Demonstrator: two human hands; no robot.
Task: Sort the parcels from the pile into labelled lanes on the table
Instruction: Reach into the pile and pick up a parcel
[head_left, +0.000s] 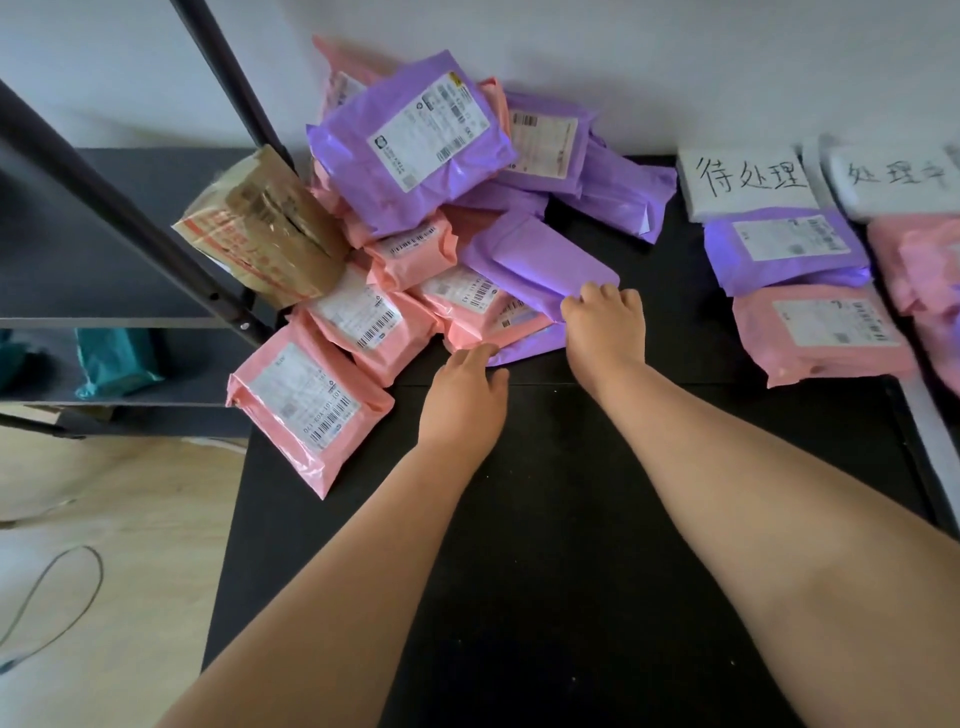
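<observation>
Up at the far left of the black table (571, 519), the pile (415, 208) of pink and purple parcels leans against the wall. A brown cardboard box (265, 228) rests against its left side, by a black shelf frame (130, 208).

The right hand (605, 322) has its fingers curled over the near corner of a blank-sided purple parcel (540, 265), which lies on the near right edge of the pile. The left hand (465, 395) reaches in just beside it, fingers fairly straight. Its fingertips touch the pile's bottom edge and grip nothing.

Far right on the table stand two white handwritten labels, the first label (748, 179) and the second label (893, 176). Below the first lie a labelled purple bag (784, 249) and then a pink bag (821, 332). More pink bags (919, 270) lie below the second.
</observation>
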